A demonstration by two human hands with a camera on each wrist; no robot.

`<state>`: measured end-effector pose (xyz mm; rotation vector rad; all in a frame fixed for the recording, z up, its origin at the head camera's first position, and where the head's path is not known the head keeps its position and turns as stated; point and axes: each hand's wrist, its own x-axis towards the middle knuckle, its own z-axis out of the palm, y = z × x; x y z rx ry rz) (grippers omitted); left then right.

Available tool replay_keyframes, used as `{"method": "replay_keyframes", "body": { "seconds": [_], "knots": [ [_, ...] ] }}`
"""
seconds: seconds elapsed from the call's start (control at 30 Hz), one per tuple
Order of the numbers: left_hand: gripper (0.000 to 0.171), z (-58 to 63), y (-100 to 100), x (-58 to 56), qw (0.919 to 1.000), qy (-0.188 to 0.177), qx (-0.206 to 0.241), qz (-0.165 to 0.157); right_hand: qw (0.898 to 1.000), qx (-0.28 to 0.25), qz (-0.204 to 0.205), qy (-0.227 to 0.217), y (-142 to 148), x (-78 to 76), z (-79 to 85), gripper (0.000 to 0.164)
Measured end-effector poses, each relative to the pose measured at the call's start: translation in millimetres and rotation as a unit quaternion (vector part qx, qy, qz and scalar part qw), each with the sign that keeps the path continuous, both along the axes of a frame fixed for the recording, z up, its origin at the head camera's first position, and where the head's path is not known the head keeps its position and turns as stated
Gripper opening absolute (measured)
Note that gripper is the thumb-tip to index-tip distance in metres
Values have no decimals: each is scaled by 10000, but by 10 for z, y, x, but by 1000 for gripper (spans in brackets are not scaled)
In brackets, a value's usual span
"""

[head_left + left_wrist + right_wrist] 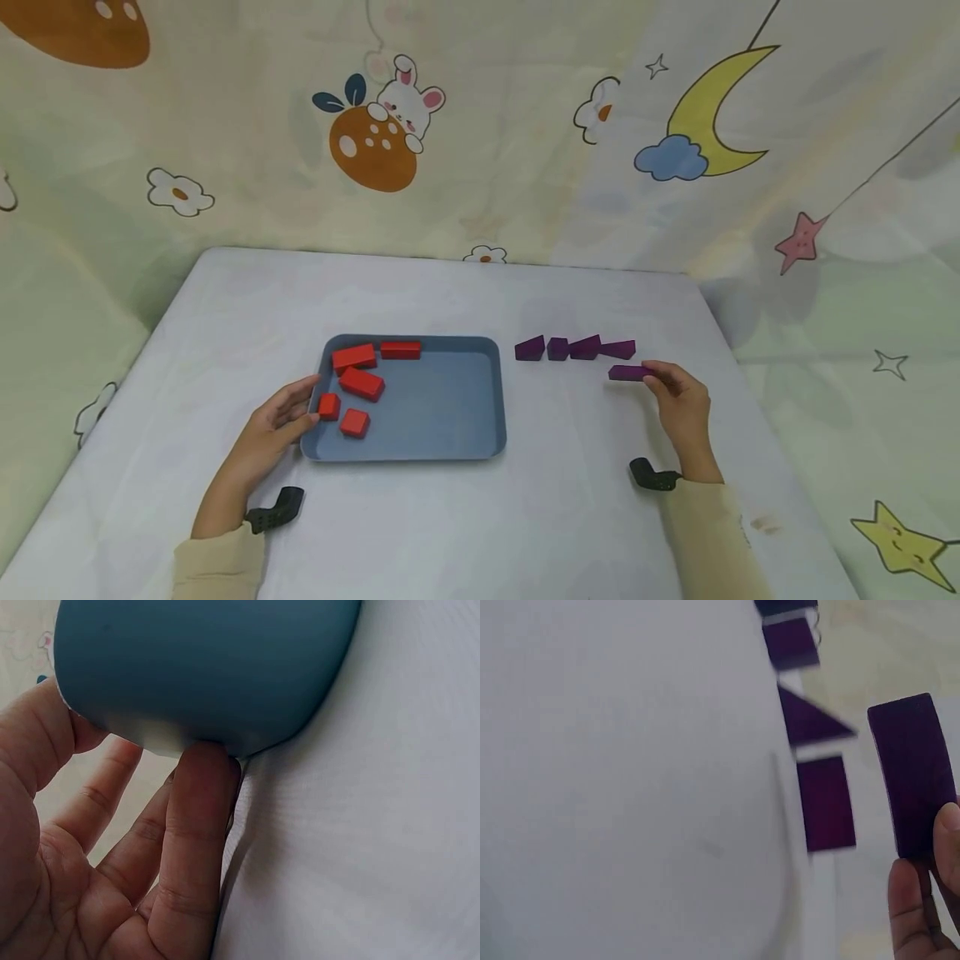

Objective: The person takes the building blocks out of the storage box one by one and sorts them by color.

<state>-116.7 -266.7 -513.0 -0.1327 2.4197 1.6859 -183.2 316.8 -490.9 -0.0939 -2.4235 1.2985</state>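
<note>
My left hand (269, 427) grips the left edge of a blue-grey tray (442, 408). Its thumb lies at the rim, and in the left wrist view the fingers (196, 847) touch the tray's outer wall (202, 667). Inside the tray, toward its left side, lie several red blocks (362, 384). Above the table at the right, my right hand (684, 410) pinches one end of a long purple block (628, 372); the right wrist view shows this purple block (913, 772) between thumb and fingers. Just beyond it stand several purple blocks (585, 347) in a row.
A white cloth covers the table (450, 533). Behind it hangs a patterned curtain (510, 150) that also runs down both sides. The row of purple blocks stands to the right of the tray, near its far corner.
</note>
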Motion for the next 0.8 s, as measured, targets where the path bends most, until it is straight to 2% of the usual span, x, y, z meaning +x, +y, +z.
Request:
{"method": "replay_keyframes", "body": {
  "seconds": [0.23,0.4,0.47,0.57,0.8],
  "knots": [
    [64,-10,-9,19,10000,62,-22,11,9986,237,-375,-280,388,-229,-15,21],
    [65,-24,-11,15,10000,-21,-14,44,9944,744,-456,-589,584,-410,11,22],
    [66,-28,-9,14,10000,-46,-14,39,9910,1026,-415,-751,627,-470,15,23],
    [65,-26,2,16,10000,-43,-32,49,9877,1164,-277,-1007,652,-545,16,25],
    [64,-14,12,15,10000,18,30,64,9814,982,-86,-1647,636,-636,-31,29]
  ]
}}
